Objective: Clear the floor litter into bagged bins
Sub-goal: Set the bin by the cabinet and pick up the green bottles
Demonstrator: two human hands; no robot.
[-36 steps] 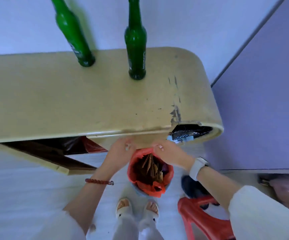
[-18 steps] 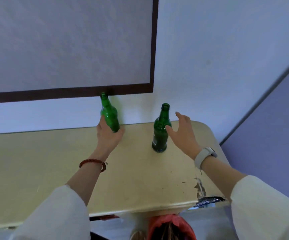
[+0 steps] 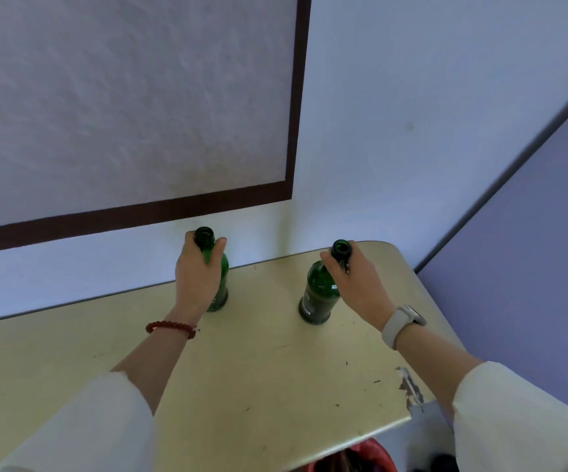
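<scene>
left hand (image 3: 196, 277): wrapped round neck of left green bottle (image 3: 220, 284), upright on table (image 3: 258, 369) at 11 o'clock by wall | right hand (image 3: 360, 281): gripping neck of right green bottle (image 3: 318, 294), upright at 1 o'clock, well apart from the other | red-bagged bin (image 3: 371, 456): under table edge at 5 o'clock

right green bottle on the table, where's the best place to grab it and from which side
Take the right green bottle by its narrow neck, from above. It stands upright on the table with the neck topmost and slim enough to wrap; the right hand already curls round it there.
</scene>
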